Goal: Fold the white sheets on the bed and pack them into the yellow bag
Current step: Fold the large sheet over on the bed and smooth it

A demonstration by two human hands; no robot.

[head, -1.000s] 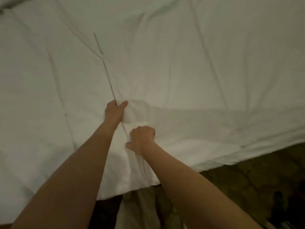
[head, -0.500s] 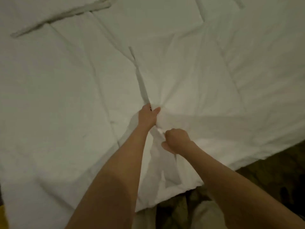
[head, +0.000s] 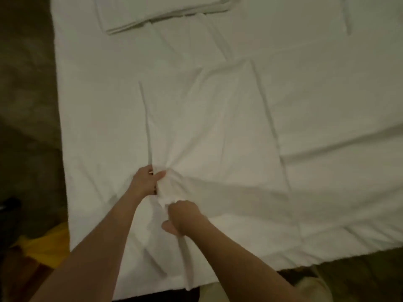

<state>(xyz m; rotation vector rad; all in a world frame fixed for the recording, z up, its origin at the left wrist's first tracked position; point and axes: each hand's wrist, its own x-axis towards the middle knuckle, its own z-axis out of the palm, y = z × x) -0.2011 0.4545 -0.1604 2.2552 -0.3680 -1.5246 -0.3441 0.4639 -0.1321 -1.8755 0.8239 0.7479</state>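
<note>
A white sheet lies partly folded on the bed, creased toward my hands. My left hand grips a bunched corner of it near the bed's front edge. Just below and to the right, my right hand is closed round the same bunch of cloth. A folded white sheet lies flat at the far end of the bed. Part of the yellow bag shows on the floor at the lower left, beside the bed.
The bed is covered in white cloth and fills most of the view. Dark carpet runs along its left side and below its front edge. A dark object sits on the floor at the far left.
The view has pulled back and swung left, bringing the bed's left edge, the yellow bag and the folded sheet into sight. Both hands keep their hold on the bunched cloth.
</note>
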